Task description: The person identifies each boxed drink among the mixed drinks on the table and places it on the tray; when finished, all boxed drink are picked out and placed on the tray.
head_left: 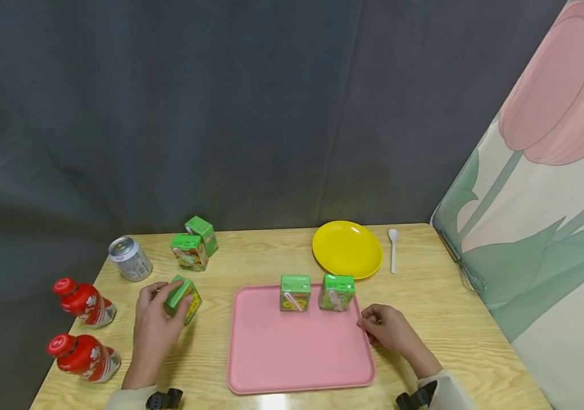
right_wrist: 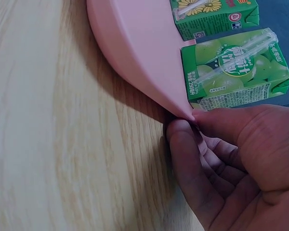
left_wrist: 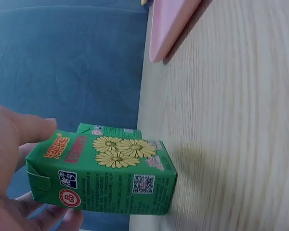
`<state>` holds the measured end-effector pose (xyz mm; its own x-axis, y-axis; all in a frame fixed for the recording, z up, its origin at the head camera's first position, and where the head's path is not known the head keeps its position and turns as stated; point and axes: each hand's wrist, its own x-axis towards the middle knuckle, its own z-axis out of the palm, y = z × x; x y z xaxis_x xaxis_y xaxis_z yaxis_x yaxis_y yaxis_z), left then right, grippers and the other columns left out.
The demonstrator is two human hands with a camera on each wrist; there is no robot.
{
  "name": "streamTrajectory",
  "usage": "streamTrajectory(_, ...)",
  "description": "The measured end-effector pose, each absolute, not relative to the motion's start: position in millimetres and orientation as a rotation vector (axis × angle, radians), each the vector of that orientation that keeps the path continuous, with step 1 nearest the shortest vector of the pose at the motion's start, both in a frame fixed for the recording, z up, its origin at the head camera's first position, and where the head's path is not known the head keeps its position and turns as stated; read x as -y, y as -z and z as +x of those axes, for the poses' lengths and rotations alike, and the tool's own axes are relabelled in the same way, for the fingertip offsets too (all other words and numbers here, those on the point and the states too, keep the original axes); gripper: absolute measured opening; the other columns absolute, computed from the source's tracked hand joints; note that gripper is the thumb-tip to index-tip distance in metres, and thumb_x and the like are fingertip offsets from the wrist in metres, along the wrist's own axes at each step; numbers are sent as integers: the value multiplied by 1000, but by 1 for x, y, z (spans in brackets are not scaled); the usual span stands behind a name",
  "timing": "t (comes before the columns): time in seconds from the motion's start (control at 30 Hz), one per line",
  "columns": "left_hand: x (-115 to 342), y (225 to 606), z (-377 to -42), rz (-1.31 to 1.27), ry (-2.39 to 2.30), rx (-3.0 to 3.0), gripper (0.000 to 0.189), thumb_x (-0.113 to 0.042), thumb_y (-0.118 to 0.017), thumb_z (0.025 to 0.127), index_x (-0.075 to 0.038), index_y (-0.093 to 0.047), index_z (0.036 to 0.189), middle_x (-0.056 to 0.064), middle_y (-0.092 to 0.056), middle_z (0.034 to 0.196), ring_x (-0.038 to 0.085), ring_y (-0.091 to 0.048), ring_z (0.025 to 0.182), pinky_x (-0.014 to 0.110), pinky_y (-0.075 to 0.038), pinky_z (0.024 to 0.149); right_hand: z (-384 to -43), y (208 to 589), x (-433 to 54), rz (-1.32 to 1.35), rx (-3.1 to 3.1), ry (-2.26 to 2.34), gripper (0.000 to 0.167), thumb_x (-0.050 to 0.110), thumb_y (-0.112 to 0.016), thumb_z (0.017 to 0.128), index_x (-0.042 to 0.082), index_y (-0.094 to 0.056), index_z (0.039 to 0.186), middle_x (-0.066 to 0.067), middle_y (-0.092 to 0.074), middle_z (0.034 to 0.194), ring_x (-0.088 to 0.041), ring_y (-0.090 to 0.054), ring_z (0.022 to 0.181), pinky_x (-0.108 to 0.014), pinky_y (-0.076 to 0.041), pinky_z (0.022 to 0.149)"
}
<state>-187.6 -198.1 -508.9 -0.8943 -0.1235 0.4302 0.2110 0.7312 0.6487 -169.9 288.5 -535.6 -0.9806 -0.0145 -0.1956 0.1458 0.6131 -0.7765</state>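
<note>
On the left, my left hand (head_left: 156, 326) grips a green juice box (head_left: 184, 300) with yellow flowers printed on it. In the left wrist view the thumb lies on one side of that juice box (left_wrist: 103, 175) and fingers show beneath it. At the right rim of a pink tray (head_left: 299, 353), my right hand (head_left: 391, 330) pinches the edge between thumb and index finger, seen closely in the right wrist view. Two juice boxes stand along the tray's far side: a flower-printed one (head_left: 295, 293) and a grape-printed one (right_wrist: 236, 67).
Two more green juice boxes (head_left: 189, 252) stand together at the back left, near a silver can (head_left: 130, 259). Two red bottles (head_left: 87, 357) are at the left edge. Behind the tray are a yellow plate (head_left: 347, 250) and a white spoon (head_left: 393, 250). A whisk (head_left: 468, 276) lies by the right curtain.
</note>
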Motion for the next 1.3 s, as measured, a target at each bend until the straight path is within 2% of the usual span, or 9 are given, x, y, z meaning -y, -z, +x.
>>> streamTrajectory(0.27, 203, 513, -185, -132, 1046, 2523, 36, -10, -78, 91, -9, -69, 127, 13, -52, 123, 31, -55, 108, 53, -49, 83, -168, 536, -289, 122, -2640, 1298, 9, 8, -71, 96, 1, -68, 99, -3, -64, 77, -18, -62, 63, -31, -55, 55)
streamTrajectory(0.43, 203, 513, -180, -216, 1097, 2513, 37, -16, -79, 91, -9, -69, 126, 13, -51, 125, 30, -55, 110, 54, -48, 84, -168, 535, -291, 112, -2649, 1300, 9, 7, -71, 95, 0, -68, 99, -3, -64, 77, -18, -63, 63, -31, -55, 55)
streamTrajectory(0.57, 203, 510, -186, -208, 1025, 2533, 39, -20, -82, 89, -12, -70, 125, 8, -55, 119, 24, -58, 101, 45, -49, 79, -169, 534, -291, 112, -2651, 1297, 8, 6, -70, 96, 0, -68, 99, -3, -64, 77, -18, -63, 64, -31, -55, 56)
streamTrajectory(0.7, 206, 506, -194, -270, 991, 2562, 35, -18, -84, 87, -15, -73, 120, 1, -59, 116, 19, -60, 97, 36, -49, 72, -169, 534, -291, 107, -2645, 1303, 7, 6, -70, 96, 0, -67, 99, -4, -64, 77, -18, -63, 64, -31, -55, 56)
streamTrajectory(0.83, 204, 496, -203, -417, 1049, 2590, 34, -16, -84, 87, -18, -74, 119, -4, -61, 119, 20, -61, 107, 44, -52, 83, -170, 536, -292, 102, -2652, 1305, 7, 7, -70, 96, 1, -67, 99, -3, -64, 77, -18, -62, 64, -30, -54, 55)
streamTrajectory(0.93, 198, 488, -209, -531, 1157, 2595, 32, -19, -82, 88, -21, -73, 119, -6, -61, 124, 20, -58, 116, 49, -50, 92, -170, 537, -293, 100, -2652, 1309, 8, 7, -70, 96, 1, -67, 99, -3, -64, 78, -18, -62, 64, -30, -54, 55)
streamTrajectory(1.1, 178, 481, -221, -670, 1337, 2569, 29, -27, -80, 90, -28, -73, 119, -10, -59, 128, 17, -55, 120, 48, -49, 96, -170, 537, -293, 101, -2646, 1312, 7, 7, -69, 97, 1, -67, 100, -3, -63, 78, -18, -62, 63, -30, -54, 54)
streamTrajectory(1.3, 148, 483, -231, -778, 1373, 2576, 29, -26, -79, 91, -28, -74, 119, -9, -57, 129, 17, -55, 122, 48, -50, 97, -170, 535, -291, 53, -2635, 1338, 9, 8, -69, 97, 0, -67, 101, -3, -64, 78, -18, -62, 65, -30, -55, 56)
